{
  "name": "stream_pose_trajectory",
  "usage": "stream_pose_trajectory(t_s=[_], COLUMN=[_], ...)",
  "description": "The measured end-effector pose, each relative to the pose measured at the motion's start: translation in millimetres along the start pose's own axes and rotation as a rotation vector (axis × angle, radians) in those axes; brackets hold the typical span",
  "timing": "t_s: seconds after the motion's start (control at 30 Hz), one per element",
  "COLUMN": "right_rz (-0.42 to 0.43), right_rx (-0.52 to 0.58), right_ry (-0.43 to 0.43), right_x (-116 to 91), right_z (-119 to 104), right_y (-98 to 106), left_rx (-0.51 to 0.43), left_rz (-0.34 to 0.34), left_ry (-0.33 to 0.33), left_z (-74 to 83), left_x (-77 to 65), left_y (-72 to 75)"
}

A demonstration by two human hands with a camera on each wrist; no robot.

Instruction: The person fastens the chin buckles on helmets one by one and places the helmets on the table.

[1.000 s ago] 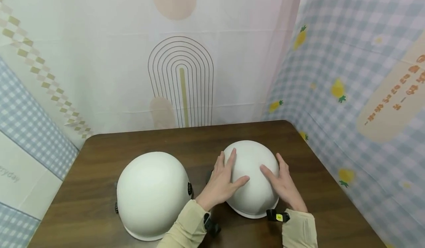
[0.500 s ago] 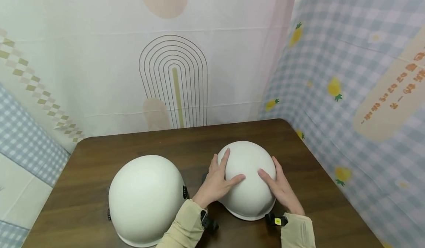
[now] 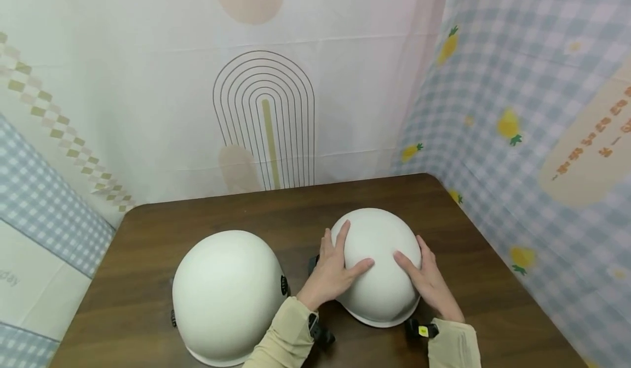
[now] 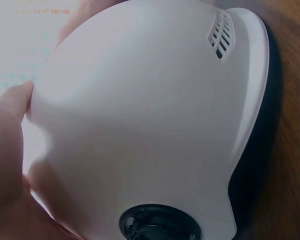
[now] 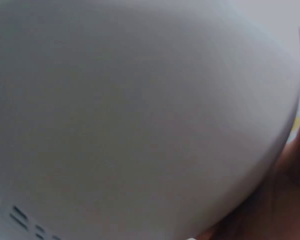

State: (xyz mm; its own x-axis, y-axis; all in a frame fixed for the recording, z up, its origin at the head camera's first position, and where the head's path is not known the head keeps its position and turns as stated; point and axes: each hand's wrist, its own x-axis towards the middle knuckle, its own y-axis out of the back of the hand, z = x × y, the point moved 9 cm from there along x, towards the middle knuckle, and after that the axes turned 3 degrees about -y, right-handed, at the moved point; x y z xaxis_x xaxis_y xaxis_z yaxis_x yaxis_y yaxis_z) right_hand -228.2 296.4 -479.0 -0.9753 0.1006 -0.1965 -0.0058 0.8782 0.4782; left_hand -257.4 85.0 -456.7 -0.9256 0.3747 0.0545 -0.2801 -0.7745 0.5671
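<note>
White vented helmet [image 3: 380, 294] on right half of table [image 3: 276, 212]. Left hand [image 3: 331, 274] and right hand [image 3: 428, 281] flank it, fingers spread. Probably light, stiff, slick; hold both sides, low by the rim [image 3: 379, 323].

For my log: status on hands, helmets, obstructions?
Left hand, right hand on opposite sides of white helmet, dome up. Second helmet to its left. Nothing visibly in the way.

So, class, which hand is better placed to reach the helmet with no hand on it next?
Probably the left hand: it rests on the handled helmet, on the side facing the other helmet. The right hand is on the opposite side, farther away.
</note>
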Motion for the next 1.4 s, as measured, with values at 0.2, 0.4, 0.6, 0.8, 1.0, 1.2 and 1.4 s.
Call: stream_pose_trajectory(t_s=[0.2,0.4,0.6,0.8,1.0,1.2,1.4], right_rz=[-0.011,0.041,0.049,0.061,0.092,0.113,0.132], right_rx=[0.037,0.080,0.066,0.031,-0.006,-0.035,-0.009], right_ry=[-0.056,-0.046,-0.046,-0.025,0.005,0.029,0.039], right_x=[-2,-1,-2,-5,-7,-8,-10], right_z=[5,3,4,1,-6,-12,-17], right_y=[2,3,2,6,14,19,22], left_rx=[-0.003,-0.015,-0.032,-0.040,-0.082,-0.114,-0.141], left_rz=[0.001,0.029,0.034,0.023,0.017,0.014,0.009], left_ry=[0.005,0.001,0.011,0.017,0.023,0.028,0.026], left_z=[1.8,1.0,0.1,-0.5,0.6,-0.1,-0.7], left_x=[-1.3,1.3,0.4,0.2,-0.7,-2.3,-1.8], left_y=[-6.8,-8.2,-7.3,-8.5,-9.0,-9.2,-8.9])
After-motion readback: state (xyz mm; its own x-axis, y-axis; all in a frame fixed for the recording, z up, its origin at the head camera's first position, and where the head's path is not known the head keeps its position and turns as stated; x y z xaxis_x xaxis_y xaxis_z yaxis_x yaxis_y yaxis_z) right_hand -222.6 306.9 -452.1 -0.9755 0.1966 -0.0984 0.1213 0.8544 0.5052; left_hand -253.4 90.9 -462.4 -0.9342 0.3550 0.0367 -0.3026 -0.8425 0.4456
